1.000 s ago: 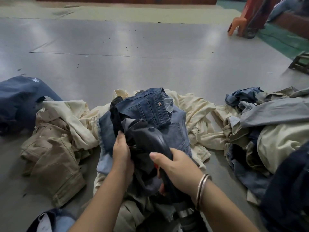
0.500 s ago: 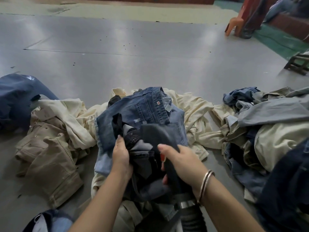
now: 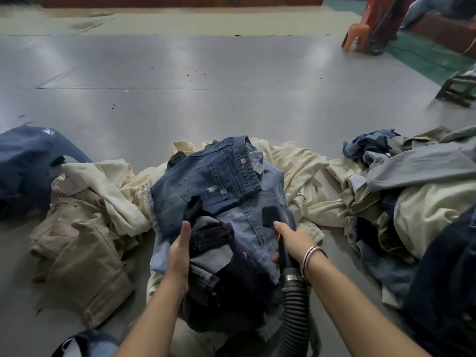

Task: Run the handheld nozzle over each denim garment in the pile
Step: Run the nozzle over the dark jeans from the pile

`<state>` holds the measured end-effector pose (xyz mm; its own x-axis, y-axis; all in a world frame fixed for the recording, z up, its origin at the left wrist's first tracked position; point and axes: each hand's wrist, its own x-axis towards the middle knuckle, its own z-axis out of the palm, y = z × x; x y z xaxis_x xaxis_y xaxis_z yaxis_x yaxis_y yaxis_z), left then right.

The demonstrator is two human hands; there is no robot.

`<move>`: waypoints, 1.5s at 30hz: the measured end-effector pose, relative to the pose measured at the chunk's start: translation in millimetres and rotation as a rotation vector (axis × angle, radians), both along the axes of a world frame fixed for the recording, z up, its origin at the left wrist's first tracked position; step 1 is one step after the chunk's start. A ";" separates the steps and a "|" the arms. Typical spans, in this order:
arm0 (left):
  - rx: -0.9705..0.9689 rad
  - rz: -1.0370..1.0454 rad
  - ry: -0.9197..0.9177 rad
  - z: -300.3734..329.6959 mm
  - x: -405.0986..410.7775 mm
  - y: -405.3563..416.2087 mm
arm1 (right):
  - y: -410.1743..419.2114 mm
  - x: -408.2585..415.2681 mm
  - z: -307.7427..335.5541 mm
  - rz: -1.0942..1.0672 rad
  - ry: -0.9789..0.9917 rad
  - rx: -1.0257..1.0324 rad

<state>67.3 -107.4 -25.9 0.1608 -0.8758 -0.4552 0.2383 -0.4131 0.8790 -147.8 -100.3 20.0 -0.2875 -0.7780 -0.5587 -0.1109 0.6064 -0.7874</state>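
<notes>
My right hand (image 3: pixel 292 239) gripped the nozzle (image 3: pixel 274 217), fingers curled round its handle, its head resting on the denim (image 3: pixel 219 176) mid-floor; my left hand (image 3: pixel 180 249) clutched dark cloth (image 3: pixel 211 238) beside it.

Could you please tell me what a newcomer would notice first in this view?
At centre, the blue denim garment tops the pile, with the left hand holding dark fabric beside it. The right hand grips the black nozzle, its ribbed hose trailing down. Cream garments spread behind.

denim pile (image 3: pixel 219 181) lies on floor (image 3: pixel 206 99) between two clothing heaps.
</notes>
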 end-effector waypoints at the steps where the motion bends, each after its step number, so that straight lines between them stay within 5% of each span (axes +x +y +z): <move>1: -0.021 -0.098 -0.202 -5.5 6.6 1.3 | 2.1 -7.3 -1.9 -0.017 -0.001 -0.003; 3: 0.011 -0.300 -0.531 -19.1 14.1 4.0 | 6.2 -13.2 2.7 -0.018 -0.008 -0.034; 6: -0.045 -0.353 -0.691 -28.3 10.9 0.9 | 16.1 -5.3 22.7 0.053 -0.018 -0.087; 11: -0.180 0.027 0.065 1.5 -3.9 2.4 | 38.5 11.5 61.1 0.160 -0.221 -0.107; 14: -0.217 0.088 0.289 19.5 -7.3 -0.1 | 50.6 27.0 73.3 0.314 -0.252 -0.122; 19: -0.153 0.110 0.413 27.9 -9.2 3.6 | 44.8 41.9 58.8 0.398 -0.172 -0.090; 24: -0.129 0.097 0.557 30.4 -1.0 7.1 | 5.1 23.5 39.5 0.177 0.068 -0.127; 28: -0.102 0.104 0.561 28.3 0.9 4.2 | 17.9 4.9 54.2 0.121 -0.096 -0.187; 31: -0.092 0.139 0.515 23.3 -3.1 2.6 | 40.6 22.5 63.5 0.287 -0.234 -0.222; 34: -0.103 0.147 0.484 24.2 -8.8 1.7 | 42.1 43.4 56.9 0.384 -0.174 -0.226; 38: -0.070 0.084 0.494 25.1 -17.0 2.1 | 15.7 38.5 45.1 0.255 -0.006 -0.262; 45: -0.048 0.135 0.565 15.5 -10.7 0.7 | 6.9 10.3 41.4 -0.009 0.014 -0.322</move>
